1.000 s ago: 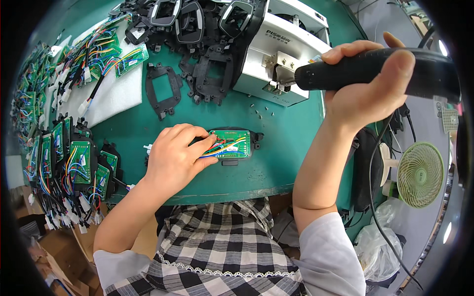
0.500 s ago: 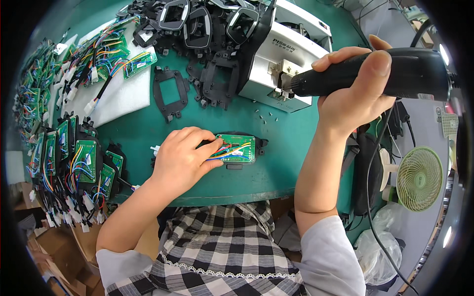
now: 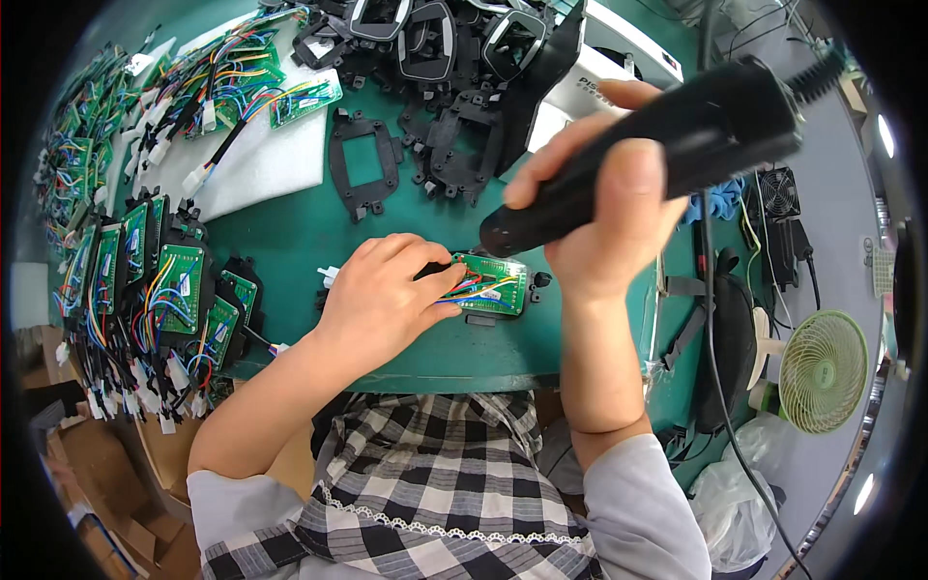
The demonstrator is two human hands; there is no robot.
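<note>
My right hand [image 3: 614,227] is wrapped round a thick black electric screwdriver [image 3: 710,126] with a coiled cord at its rear end. The screwdriver slants down to the left, and its front end is over the upper edge of a green circuit board [image 3: 510,293]. I cannot make out whether the bit touches it. The board lies on the table in a black plastic frame and carries red, yellow, blue and white wires. My left hand [image 3: 379,295] holds its left side with bent fingers, hiding that end. A white connector [image 3: 329,276] sticks out beyond the hand.
Finished-looking boards in black frames [image 3: 181,290] stand stacked at left. Loose wired boards [image 3: 304,100] lie on white foam [image 3: 280,164] behind. Black frames [image 3: 363,162] are piled at the back beside a silver box-shaped machine [image 3: 577,92]. A green fan [image 3: 822,370] stands at right.
My right hand has brought the screwdriver from the silver machine left and down to the circuit board. My left hand keeps its hold; the whole view has shifted slightly.
</note>
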